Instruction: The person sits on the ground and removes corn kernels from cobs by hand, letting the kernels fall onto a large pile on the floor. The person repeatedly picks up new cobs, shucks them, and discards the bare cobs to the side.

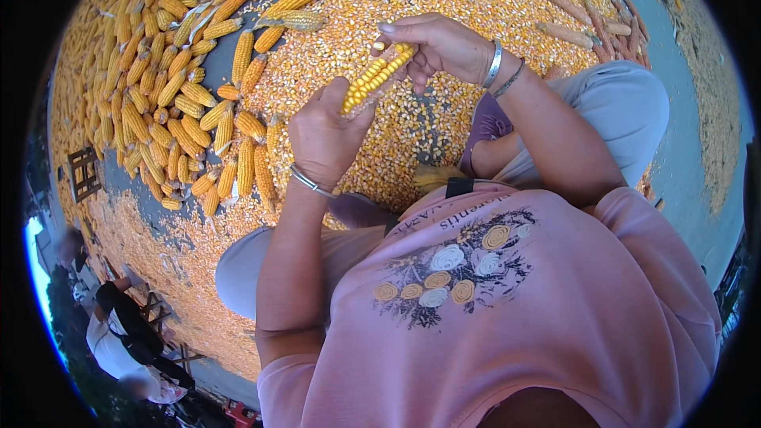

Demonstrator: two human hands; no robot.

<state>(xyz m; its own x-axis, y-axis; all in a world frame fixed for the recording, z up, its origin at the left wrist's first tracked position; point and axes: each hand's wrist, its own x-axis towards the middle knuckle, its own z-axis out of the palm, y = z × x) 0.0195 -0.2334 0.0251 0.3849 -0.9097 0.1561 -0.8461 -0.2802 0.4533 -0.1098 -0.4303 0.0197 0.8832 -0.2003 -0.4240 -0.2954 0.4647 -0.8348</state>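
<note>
A partly shelled corn cob (374,81) slants between my two hands, yellow kernels still in rows along it and a bare pale strip on its lower side. My left hand (325,131) grips the lower end, with fingers wrapped round it. At the upper end, my right hand (450,46) is closed on the cob, its thumb stretched across the tip near a loose kernel. Beneath both hands spreads a thick layer of loose corn kernels (468,4). Some of my right fingers are hidden behind the cob and hand.
A large heap of unshelled corn cobs (151,103) lies to the left. Stripped cobs (567,34) are piled at the far right. My purple shoe (490,120) rests among the kernels. A small wooden stool (83,174) stands at the left; other people (119,337) are at lower left.
</note>
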